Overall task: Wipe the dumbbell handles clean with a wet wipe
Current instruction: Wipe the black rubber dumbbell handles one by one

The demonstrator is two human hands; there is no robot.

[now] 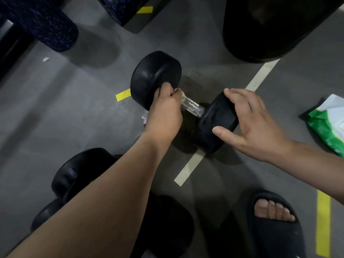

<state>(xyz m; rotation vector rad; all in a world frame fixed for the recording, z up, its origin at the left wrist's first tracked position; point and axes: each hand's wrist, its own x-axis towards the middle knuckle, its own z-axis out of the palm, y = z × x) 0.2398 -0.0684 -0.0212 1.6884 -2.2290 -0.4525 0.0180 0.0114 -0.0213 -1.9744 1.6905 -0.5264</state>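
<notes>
A black dumbbell point(155, 77) lies on the grey floor, its knurled metal handle point(192, 107) running between two round heads. My left hand point(164, 110) grips the handle's far end with a white wet wipe point(144, 118) wrapped under the fingers; a corner of the wipe sticks out below the hand. My right hand point(249, 121) rests with spread fingers on the near head point(217, 121), steadying it.
A second black dumbbell point(78, 174) lies at the lower left, partly behind my forearm. A green and white wipe packet point(327, 123) sits at the right edge. A foot in a dark slipper point(275, 220) is near. Foam rollers and a big black object stand behind.
</notes>
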